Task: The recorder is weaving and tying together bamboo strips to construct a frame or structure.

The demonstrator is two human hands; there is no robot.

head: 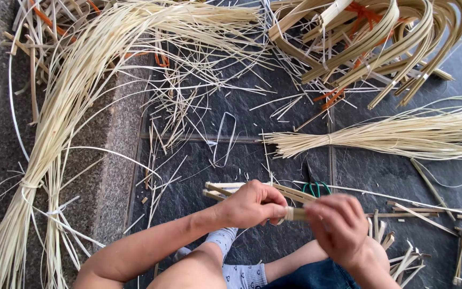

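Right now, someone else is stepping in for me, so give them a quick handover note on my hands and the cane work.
Left hand: closed around a short bundle of flat strips, which sticks out to the left.
Right hand: fingers pinching the wrapped end of that bundle.
Around: green-handled scissors on the dark floor just behind the hands; a tied sheaf of thin cane to the right; a long tied sheaf curving down the left; bent flat strips piled at top right.
Done: the bundle is gathered, with some wrap at its end.
Left: cannot tell how much wrapping remains.
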